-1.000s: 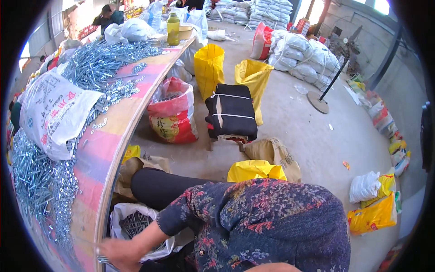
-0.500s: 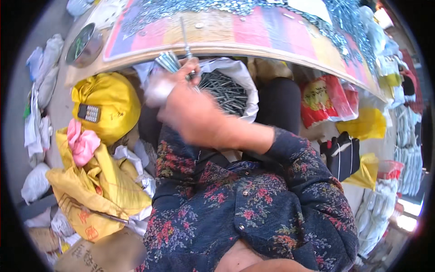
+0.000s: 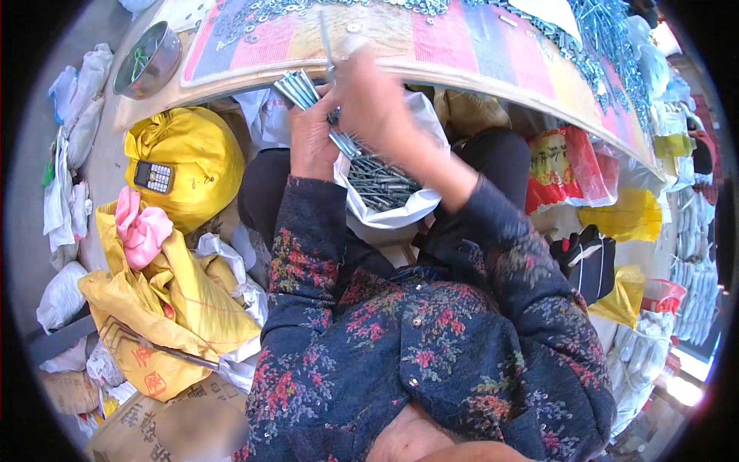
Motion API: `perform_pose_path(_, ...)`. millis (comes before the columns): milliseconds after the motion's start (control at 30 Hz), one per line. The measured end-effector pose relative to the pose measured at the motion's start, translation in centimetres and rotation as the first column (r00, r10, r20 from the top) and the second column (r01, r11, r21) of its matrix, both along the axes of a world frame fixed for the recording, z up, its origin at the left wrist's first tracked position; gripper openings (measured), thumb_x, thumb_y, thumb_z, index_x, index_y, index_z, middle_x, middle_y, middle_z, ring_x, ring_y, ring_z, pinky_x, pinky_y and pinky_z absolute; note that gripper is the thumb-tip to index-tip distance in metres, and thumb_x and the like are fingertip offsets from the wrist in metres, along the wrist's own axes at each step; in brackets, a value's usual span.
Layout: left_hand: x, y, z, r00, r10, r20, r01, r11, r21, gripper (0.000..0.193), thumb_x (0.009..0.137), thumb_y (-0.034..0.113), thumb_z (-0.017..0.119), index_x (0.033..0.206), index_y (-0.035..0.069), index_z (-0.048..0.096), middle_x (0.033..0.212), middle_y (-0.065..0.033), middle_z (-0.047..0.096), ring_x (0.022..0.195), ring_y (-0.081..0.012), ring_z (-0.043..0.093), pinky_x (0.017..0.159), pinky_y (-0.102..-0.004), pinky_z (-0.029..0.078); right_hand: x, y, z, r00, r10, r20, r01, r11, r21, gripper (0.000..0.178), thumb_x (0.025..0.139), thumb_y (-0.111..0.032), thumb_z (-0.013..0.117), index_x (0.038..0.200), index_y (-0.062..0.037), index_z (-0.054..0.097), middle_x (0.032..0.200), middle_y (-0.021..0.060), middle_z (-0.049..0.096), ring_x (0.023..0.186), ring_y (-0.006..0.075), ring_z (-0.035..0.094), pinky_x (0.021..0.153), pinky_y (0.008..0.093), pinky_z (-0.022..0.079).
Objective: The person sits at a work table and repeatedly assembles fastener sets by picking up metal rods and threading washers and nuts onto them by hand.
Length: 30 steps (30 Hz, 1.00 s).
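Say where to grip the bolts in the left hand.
Probably the splayed ends of the bolts pointing left toward the table, coming from the left: they jut bare past the left hand, while the blurred right hand crowds the other side.

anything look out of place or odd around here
A keypad phone lies on a bulging yellow bag to the person's left, an odd perch because the rounded surface might let it slide. Lower down, a pronged tool lies loose across a crumpled yellow sack.
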<state>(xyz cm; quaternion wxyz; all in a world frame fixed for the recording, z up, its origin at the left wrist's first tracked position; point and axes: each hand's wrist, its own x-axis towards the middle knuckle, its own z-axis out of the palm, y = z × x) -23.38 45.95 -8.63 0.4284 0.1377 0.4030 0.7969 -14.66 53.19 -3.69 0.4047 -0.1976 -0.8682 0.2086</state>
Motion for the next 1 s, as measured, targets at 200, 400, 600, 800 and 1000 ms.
perform_pose_path(200, 0.4, -0.4, 0.9, 0.987, 0.097, 0.13, -0.098, 0.995, 0.002, 0.013, 0.076, 0.001, 0.069, 0.088, -0.002, 0.064, 0.074, -0.0059, 0.062, 0.058, -0.0113, 0.055, 0.042, -0.0226, 0.037, 1.3, -2.4, 1.7, 0.997, 0.082, -0.011, -0.08, 0.93, -0.358, 0.027, 0.089, -0.015, 0.062, 0.106, 0.0033, 0.054, 0.099, 0.0205, 0.065, 0.084, 0.0178, 0.068, 0.064, 0.0267, 0.052)
perform_pose_path(400, 0.4, -1.3, 1.6, 0.995, 0.1, 0.001, -0.099, 0.987, -0.128, 0.012, 0.077, 0.0, 0.07, 0.087, -0.003, 0.064, 0.07, -0.0067, 0.061, 0.051, -0.0093, 0.051, 0.041, -0.0206, 0.035, 1.3, -4.7, 0.5, 0.995, 0.073, 0.067, -0.044, 0.931, -0.362, 0.035, 0.087, -0.014, 0.062, 0.107, 0.0131, 0.052, 0.095, 0.0185, 0.064, 0.084, 0.0232, 0.066, 0.067, 0.0319, 0.053)
perform_pose_path(600, 0.0, -2.6, 0.5, 0.996, 0.082, -0.047, -0.085, 0.994, -0.064, 0.007, 0.078, 0.001, 0.068, 0.083, -0.003, 0.065, 0.07, -0.0062, 0.063, 0.051, -0.0098, 0.053, 0.042, -0.0207, 0.036, 2.2, -4.2, 3.5, 0.939, 0.061, -0.338, -0.247, 0.804, -0.542, 0.03, 0.09, -0.015, 0.059, 0.113, 0.0042, 0.056, 0.089, 0.0114, 0.066, 0.077, 0.0167, 0.064, 0.065, 0.0268, 0.049)
perform_pose_path(800, 2.2, -4.0, 1.2, 0.904, 0.04, -0.425, -0.095, 0.99, -0.108, 0.004, 0.078, 0.003, 0.067, 0.078, -0.001, 0.066, 0.067, -0.0031, 0.063, 0.049, -0.0074, 0.052, 0.042, -0.0223, 0.036, 1.7, -3.3, -0.6, 0.999, 0.023, -0.024, -0.031, 0.897, -0.442, 0.029, 0.086, -0.021, 0.06, 0.086, 0.007, 0.066, 0.075, 0.0168, 0.069, 0.07, 0.0184, 0.068, 0.066, 0.033, 0.053)
perform_pose_path(1000, 0.2, -5.4, 0.7, 0.832, -0.122, -0.541, -0.018, 0.969, -0.247, 0.014, 0.082, 0.015, 0.069, 0.087, 0.002, 0.071, 0.066, 0.0018, 0.059, 0.052, -0.0042, 0.047, 0.044, -0.0209, 0.032, 4.0, -1.6, -2.4, 0.988, 0.144, -0.059, -0.154, 0.844, -0.513, 0.029, 0.086, -0.025, 0.062, 0.089, 0.0035, 0.068, 0.07, 0.0172, 0.065, 0.064, 0.0174, 0.063, 0.061, 0.033, 0.049)
